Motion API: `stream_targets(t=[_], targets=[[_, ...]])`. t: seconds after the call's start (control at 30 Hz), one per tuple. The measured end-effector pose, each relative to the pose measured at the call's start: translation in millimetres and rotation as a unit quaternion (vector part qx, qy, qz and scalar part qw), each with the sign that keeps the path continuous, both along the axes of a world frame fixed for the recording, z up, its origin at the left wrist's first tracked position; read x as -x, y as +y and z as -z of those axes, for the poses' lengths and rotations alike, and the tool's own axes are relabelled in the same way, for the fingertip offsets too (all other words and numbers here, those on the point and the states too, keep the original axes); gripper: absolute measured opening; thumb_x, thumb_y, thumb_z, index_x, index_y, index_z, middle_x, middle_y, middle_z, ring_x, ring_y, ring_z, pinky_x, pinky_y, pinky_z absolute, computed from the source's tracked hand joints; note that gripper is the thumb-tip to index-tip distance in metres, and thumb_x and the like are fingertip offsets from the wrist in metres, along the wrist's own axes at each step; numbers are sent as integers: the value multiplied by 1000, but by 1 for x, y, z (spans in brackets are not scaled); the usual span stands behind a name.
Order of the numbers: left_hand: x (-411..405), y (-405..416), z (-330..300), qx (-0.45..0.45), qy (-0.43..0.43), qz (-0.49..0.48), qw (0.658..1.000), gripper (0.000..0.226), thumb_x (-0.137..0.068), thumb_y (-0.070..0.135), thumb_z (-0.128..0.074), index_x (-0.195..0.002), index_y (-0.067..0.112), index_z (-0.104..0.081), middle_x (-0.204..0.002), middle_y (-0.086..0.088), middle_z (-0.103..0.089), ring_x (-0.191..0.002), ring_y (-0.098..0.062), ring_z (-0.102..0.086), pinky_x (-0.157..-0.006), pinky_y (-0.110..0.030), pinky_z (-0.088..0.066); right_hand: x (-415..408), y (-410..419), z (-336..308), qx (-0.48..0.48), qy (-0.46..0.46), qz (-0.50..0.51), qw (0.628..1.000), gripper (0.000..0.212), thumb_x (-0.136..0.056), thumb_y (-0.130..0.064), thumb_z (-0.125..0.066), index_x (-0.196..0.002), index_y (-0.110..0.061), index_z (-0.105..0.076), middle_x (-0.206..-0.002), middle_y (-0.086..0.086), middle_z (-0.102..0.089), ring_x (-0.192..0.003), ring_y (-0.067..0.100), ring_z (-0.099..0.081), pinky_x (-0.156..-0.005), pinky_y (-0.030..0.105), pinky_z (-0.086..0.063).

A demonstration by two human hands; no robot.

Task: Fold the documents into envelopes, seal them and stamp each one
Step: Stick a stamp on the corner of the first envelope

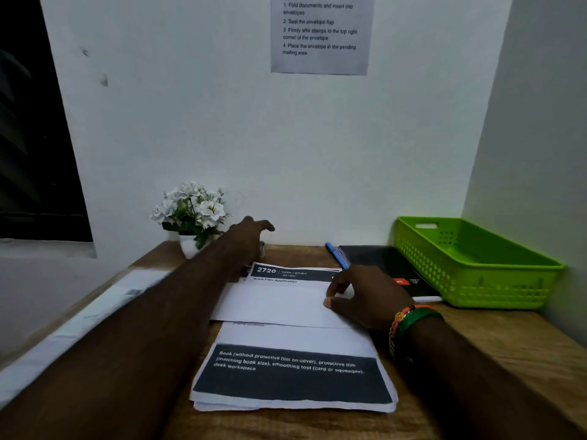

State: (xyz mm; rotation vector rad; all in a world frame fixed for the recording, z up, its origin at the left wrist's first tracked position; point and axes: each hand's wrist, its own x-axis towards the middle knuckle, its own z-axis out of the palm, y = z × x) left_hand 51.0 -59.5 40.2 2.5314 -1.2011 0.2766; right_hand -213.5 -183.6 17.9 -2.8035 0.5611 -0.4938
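Observation:
A stack of printed documents (292, 376) with dark header bands lies in the middle of the wooden desk (495, 341). A white envelope (273, 304) rests flat across the stack. My right hand (365, 296) presses down on the envelope's right end, fingers curled on its edge. My left hand (251, 236) is stretched to the back of the desk beside the flower pot, fingers spread, and I see nothing held in it. A small object just behind that hand is mostly hidden.
A white potted flower (193, 211) stands at the back left. A blue pen (336, 255) and a black notebook (390, 268) lie at the back right, next to a green plastic basket (476, 262). An instruction sheet (320, 33) hangs on the wall. A white strip (79, 319) lies along the left edge.

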Motion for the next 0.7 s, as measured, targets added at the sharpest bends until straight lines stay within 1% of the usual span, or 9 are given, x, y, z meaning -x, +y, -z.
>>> stream_targets(t=[0.07, 0.2, 0.3, 0.37, 0.43, 0.47, 0.53, 0.6, 0.7], targets=[[-7, -6, 5, 24, 46, 5, 999, 52, -86, 11, -75, -134, 24, -61, -126, -9, -61, -98, -20, -64, -76, -25, -48, -1, -1, 0, 1, 1, -4, 1000, 18, -79, -51, -73, -88, -36, -74, -95, -15, -68, -93, 4, -62, -85, 28, -52], [-15, -7, 17, 60, 79, -3, 995, 36, -82, 9, -79, -117, 17, -72, -119, -8, -69, -110, -24, -65, -82, -25, -48, -4, 0, -2, 6, 11, -2, 1000, 19, -80, -50, -74, -90, -34, -74, -95, -15, -68, -92, 4, -61, -84, 27, -52], [-10, -3, 21, 133, 87, 9, 987, 24, -79, 6, -78, -96, 21, -73, -99, -6, -73, -96, -23, -69, -75, -28, -50, -3, 2, -4, 3, 16, -2, 1000, 20, -81, -50, -73, -91, -33, -74, -96, -14, -68, -93, 6, -61, -85, 28, -53], [4, 1, 20, 195, 119, 56, 972, 19, -84, 1, -74, -94, 18, -70, -89, -7, -74, -80, -13, -71, -74, -28, -54, -1, 3, -5, -3, 16, 0, 1000, 20, -80, -50, -74, -92, -34, -74, -97, -14, -68, -93, 6, -62, -85, 29, -53], [25, 7, 13, 231, 154, 104, 955, 20, -86, -3, -73, -100, 11, -69, -94, -5, -74, -69, 1, -67, -66, -16, -51, 1, 3, -6, -19, 11, 0, 1000, 21, -80, -50, -75, -94, -34, -73, -97, -14, -68, -93, 6, -62, -84, 28, -52], [36, 10, 9, 240, 173, 125, 947, 25, -85, -3, -75, -104, 12, -69, -101, -3, -73, -71, 2, -68, -65, -14, -50, 2, 3, -6, -25, 0, 0, 1000, 21, -79, -49, -75, -94, -34, -72, -96, -14, -68, -93, 6, -62, -85, 28, -51], [62, 20, 1, 263, 234, 165, 921, 31, -84, -3, -77, -107, 17, -69, -110, -3, -71, -78, -6, -71, -65, -20, -53, 1, 3, -6, -37, -55, -1, 998, 18, -81, -47, -75, -90, -32, -71, -94, -13, -69, -92, 7, -63, -85, 29, -51], [90, 29, -3, 290, 293, 201, 889, 34, -84, -6, -76, -106, 19, -69, -113, -2, -70, -84, -12, -73, -68, -28, -54, 0, 5, -7, -90, -140, 6, 986, 16, -85, -40, -73, -84, -25, -70, -88, -8, -71, -87, 9, -66, -79, 28, -51], [125, 42, 3, 318, 345, 239, 850, 44, -82, -12, -73, -115, 16, -64, -115, -7, -68, -91, -12, -72, -74, -26, -57, -2, 13, -14, -304, -230, 1, 924, 13, -89, -33, -70, -91, -20, -70, -85, 3, -74, -71, 13, -71, -62, 29, -54]])
